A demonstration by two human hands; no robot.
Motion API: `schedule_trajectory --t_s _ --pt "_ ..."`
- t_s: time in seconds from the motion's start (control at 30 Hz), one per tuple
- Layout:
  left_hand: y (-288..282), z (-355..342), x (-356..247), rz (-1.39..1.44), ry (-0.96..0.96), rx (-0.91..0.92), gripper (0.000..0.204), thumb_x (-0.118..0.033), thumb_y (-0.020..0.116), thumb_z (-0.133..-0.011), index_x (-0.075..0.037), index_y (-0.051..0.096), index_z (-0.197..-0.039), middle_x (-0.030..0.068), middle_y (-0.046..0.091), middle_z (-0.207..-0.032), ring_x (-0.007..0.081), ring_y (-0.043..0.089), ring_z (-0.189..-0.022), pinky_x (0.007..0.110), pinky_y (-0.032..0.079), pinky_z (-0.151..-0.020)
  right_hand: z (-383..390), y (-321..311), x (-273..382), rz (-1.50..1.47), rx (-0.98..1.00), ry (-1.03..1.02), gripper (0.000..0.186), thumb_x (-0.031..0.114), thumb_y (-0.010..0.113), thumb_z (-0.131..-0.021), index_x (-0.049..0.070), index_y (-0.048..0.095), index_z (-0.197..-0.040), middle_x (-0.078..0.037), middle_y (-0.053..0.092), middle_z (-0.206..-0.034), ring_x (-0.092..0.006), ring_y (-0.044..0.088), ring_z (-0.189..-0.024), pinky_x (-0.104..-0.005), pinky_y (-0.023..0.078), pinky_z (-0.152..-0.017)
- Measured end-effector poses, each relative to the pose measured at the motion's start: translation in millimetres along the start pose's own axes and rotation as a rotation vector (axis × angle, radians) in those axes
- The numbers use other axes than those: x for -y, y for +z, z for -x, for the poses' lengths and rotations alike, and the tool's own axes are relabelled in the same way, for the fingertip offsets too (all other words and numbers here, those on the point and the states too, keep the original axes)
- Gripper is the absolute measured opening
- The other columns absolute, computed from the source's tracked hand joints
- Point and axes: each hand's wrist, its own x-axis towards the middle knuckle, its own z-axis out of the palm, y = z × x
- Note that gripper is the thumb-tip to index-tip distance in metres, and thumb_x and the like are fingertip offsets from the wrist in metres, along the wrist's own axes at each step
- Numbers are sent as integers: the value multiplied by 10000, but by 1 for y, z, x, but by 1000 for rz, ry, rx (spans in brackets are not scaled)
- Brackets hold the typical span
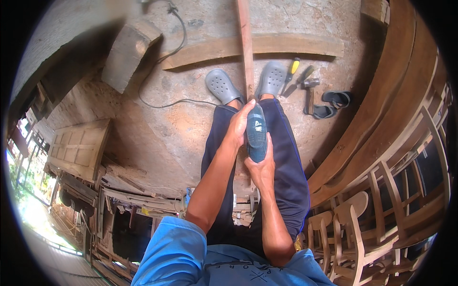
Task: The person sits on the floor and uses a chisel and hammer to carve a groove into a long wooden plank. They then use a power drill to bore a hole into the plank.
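Observation:
Between my knees I hold a teal corded power tool [256,138], long and rounded, with white marks on top. Its shape resembles an angle grinder; its working end is hidden. My left hand [239,125] wraps its left side near the far end, thumb along the body. Around the near end closes my right hand [262,168]. Beyond the tool, a narrow reddish wooden strip [245,38] runs away from me between my feet, its near end partly covered by the tool. The strip crosses over a curved wooden board [286,45] on the floor.
Right of my feet lie a yellow-handled screwdriver or chisel [294,66], a second dark tool [305,76], a hammer [310,90] and dark sandals [338,98]. A black cord [164,105] snakes across the left floor. Large wooden planks [372,109] and chair frames [355,238] line the right.

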Motion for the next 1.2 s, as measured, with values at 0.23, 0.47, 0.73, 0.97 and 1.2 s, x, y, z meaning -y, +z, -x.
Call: schedule_trajectory --t_s 0.23,0.47,0.73,0.97,1.2 --pt "1 0 -1 2 -5 -2 463 -480 720 -954 -30 672 -1056 116 708 -857 215 721 -731 340 612 -665 -2 0 -2 17 -1 -9 910 89 660 -759 1 306 -1592 -249 498 -1523 -347 511 -1411 -381 404 -1150" --pt "3 2 -2 -2 -12 -13 455 -476 714 -961 -32 672 -1051 115 708 -859 214 723 -737 340 612 -666 -3 -1 -3 15 3 -18 911 84 656 -759 2 302 -1594 -249 495 -1524 -347 505 -1416 -379 401 -1152" --pt "3 3 -3 7 -21 -8 441 -469 708 -967 -38 671 -1051 114 707 -862 216 724 -738 341 612 -666 -4 -2 -7 25 1 -42 905 84 661 -763 -10 302 -1589 -248 503 -1518 -344 514 -1408 -378 407 -1146" --pt "5 3 -3 3 -27 -16 431 -466 709 -968 -43 672 -1045 113 710 -858 219 723 -736 344 612 -669 -6 -1 -11 74 -42 -136 937 98 695 -775 57 277 -1612 -282 600 -1401 -385 629 -1274 -418 507 -1032" --pt "11 7 -5 33 -24 -46 340 -426 758 -939 -96 705 -998 21 666 -806 133 642 -650 297 538 -606 -3 -5 -5 8 16 -12 896 82 665 -772 -8 305 -1588 -251 506 -1515 -342 520 -1403 -375 413 -1142"
